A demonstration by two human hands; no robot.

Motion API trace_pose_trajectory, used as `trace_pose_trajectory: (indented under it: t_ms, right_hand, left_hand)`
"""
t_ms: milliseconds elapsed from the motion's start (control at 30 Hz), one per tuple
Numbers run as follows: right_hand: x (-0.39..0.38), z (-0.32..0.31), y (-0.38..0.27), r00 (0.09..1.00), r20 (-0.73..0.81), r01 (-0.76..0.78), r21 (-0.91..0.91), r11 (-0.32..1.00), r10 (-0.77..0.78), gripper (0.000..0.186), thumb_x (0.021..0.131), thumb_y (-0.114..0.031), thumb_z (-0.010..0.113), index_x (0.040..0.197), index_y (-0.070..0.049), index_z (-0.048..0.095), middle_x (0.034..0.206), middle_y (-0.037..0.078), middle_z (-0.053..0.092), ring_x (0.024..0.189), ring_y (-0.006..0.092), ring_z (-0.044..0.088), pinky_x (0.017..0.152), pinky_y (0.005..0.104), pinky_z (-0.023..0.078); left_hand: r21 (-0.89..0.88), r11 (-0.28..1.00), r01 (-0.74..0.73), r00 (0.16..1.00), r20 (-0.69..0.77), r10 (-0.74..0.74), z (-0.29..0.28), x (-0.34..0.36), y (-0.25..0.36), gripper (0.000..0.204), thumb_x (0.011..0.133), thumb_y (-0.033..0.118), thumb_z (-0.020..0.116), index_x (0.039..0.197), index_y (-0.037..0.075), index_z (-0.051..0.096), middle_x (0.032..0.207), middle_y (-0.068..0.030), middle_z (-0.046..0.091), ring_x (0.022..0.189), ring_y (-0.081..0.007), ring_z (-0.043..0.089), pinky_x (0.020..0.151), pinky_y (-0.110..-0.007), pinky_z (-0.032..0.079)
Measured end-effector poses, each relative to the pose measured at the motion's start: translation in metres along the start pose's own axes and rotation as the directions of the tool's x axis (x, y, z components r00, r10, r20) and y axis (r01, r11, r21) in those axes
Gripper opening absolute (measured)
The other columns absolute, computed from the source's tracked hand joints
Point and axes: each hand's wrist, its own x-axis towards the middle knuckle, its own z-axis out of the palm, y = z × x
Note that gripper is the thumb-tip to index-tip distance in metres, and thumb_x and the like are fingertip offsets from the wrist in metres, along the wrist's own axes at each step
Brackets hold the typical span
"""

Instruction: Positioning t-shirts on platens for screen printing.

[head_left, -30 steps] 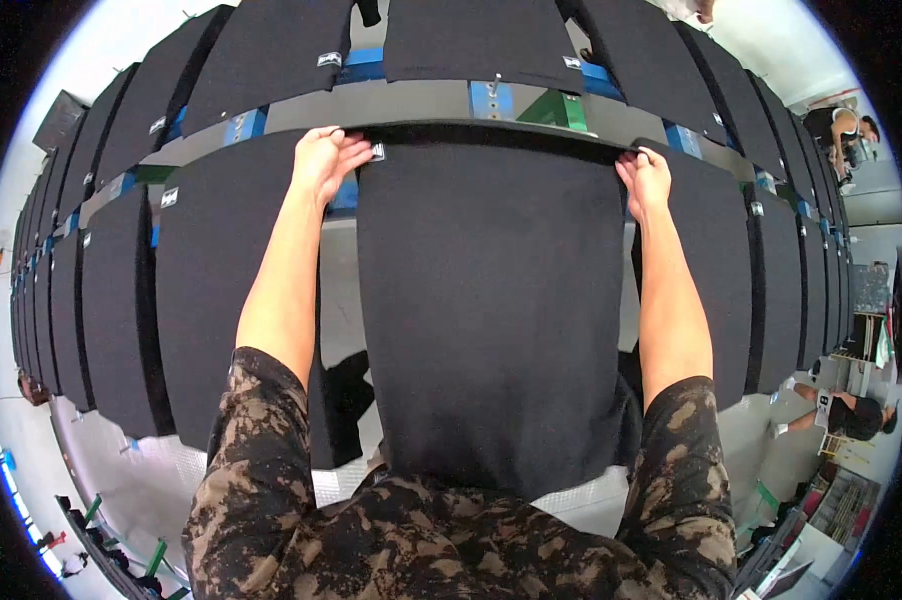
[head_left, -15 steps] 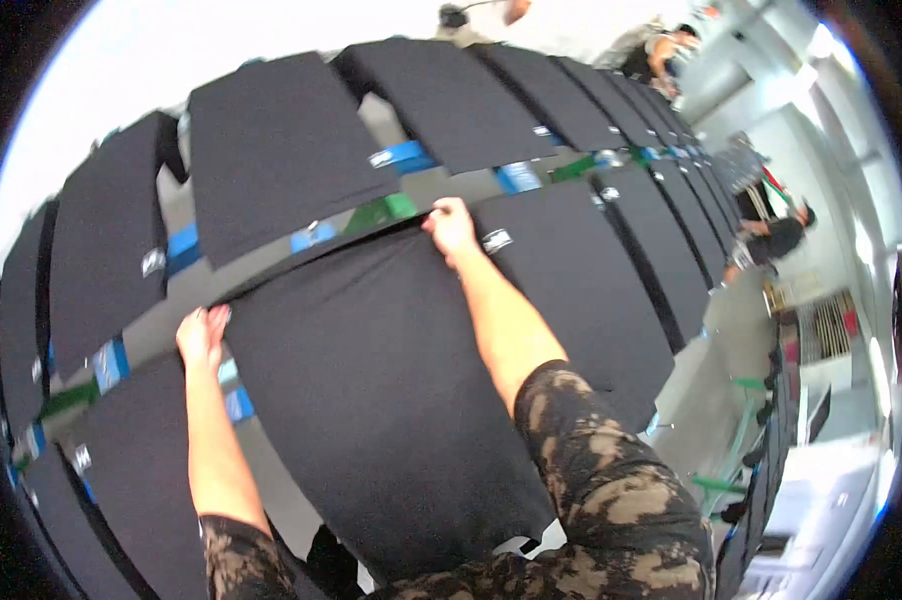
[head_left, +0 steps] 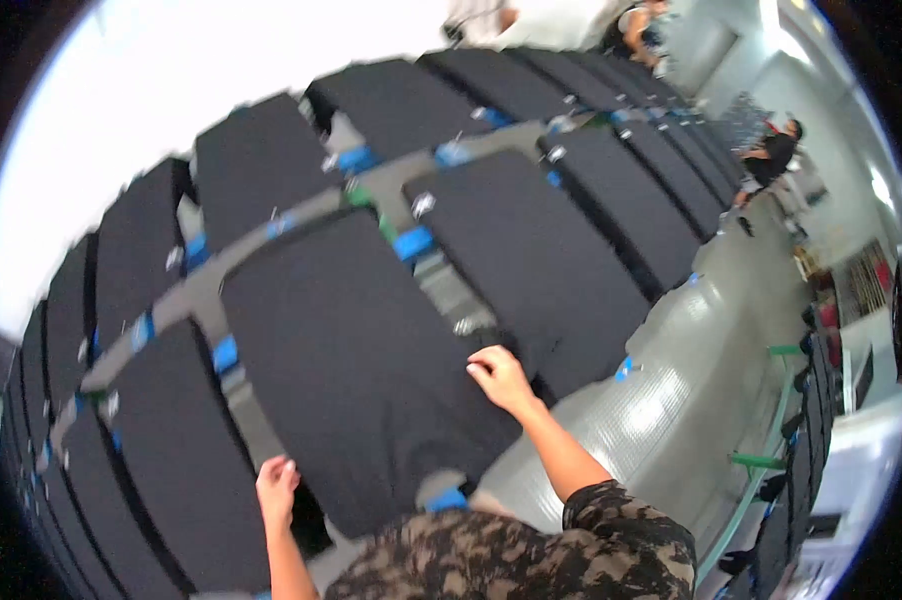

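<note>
In front of me a black fabric garment [head_left: 346, 330] lies stretched over a flat grey board. Its far edge lies flat along the board's far end; soft folds run through its near part. At its near end, a curved gap bares grey board and blue tape [head_left: 446, 499]. My left hand [head_left: 277, 487] is by the garment's near left edge, fingers loosely bent and thumb apart, with nothing visible in it. Over the near right edge, my right hand [head_left: 503, 378] has its thumb and forefinger slightly apart, also with nothing visible in it. Both hands are slightly blurred.
More black garments lie on boards in two rows, such as one on the right [head_left: 531, 240] and one on the left [head_left: 181, 440]. Grey shiny floor [head_left: 641, 420] and a green metal frame [head_left: 756, 462] are at right. A person in black [head_left: 771, 155] is farther off.
Both hands have let go of the garment's far edge and come back toward me, to its near part. The far edge now lies flat. My view has shifted a little.
</note>
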Motion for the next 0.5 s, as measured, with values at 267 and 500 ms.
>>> trace_pose_trajectory:
  t_ms: [267, 500]
  right_hand:
    - [-0.098, -0.027, 0.007, 0.972, 0.009, -0.234, -0.056, 0.971, 0.235, 0.030, 0.074, -0.019, 0.068, 0.098, -0.003, 0.060, 0.096, 0.014, 0.056, 0.086, 0.0273, 0.054, 0.078, 0.0360, 0.044]
    - [-0.085, -0.023, 0.015, 0.646, 0.231, -0.762, 0.262, 0.593, 0.728, 0.046, 0.077, -0.028, 0.070, 0.107, 0.003, 0.055, 0.079, 0.006, 0.058, 0.066, 0.0115, 0.054, 0.060, 0.0247, 0.047]
  left_hand:
    - [0.391, 0.915, 0.100, 0.993, 0.013, -0.114, 0.005, -0.088, -0.038, 0.033, 0.080, 0.030, 0.065, 0.092, 0.000, 0.058, 0.071, -0.0045, 0.058, 0.063, -0.0115, 0.053, 0.058, -0.026, 0.045]
    - [-0.299, 0.857, 0.419, 0.907, 0.101, -0.409, 0.020, -0.097, -0.058, 0.039, 0.080, 0.035, 0.066, 0.098, 0.003, 0.053, 0.093, -0.0086, 0.055, 0.084, -0.0189, 0.054, 0.076, -0.040, 0.048]
